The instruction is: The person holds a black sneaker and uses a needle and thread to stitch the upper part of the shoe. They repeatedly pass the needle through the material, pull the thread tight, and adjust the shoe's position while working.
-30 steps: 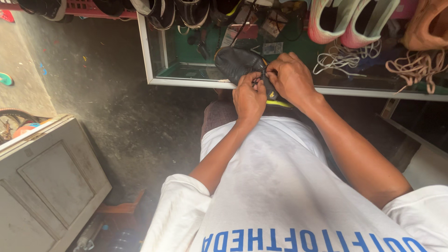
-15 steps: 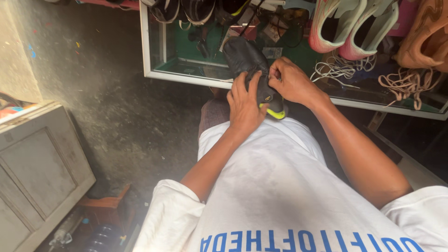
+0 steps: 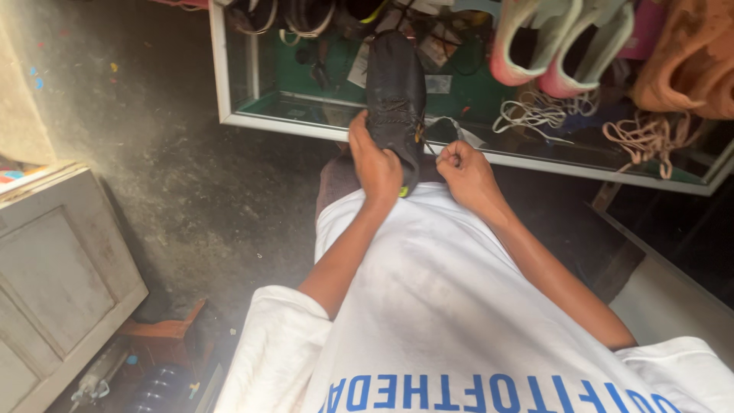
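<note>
Shoe (image 3: 395, 99), earlier lying crosswise under both hands, now upright on the lap before the far glass case (image 3: 267, 107), left hand (image 3: 376, 164) gripping its heel while right hand (image 3: 465, 170) pinches a thread (image 3: 430, 147) drawn taut, suggesting stitching.

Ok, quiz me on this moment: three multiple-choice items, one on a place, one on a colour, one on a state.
1. Where is the black shoe?
A. On the grey cabinet
B. Held in front of the glass case
C. On the floor

2. What colour are the soles of the two shoes resting on top of the glass case at upper right?
A. Pink
B. Blue
C. Black

3. What is the right hand doing?
A. Lying open and flat
B. Pinching a thin thread
C. Gripping a hammer

Answers: 1 B, the left hand wraps the shoe before the glass case. 2 A, the upturned pair shows pink soles. 3 B, the right hand has fingers closed on a thread by the shoe.
</note>
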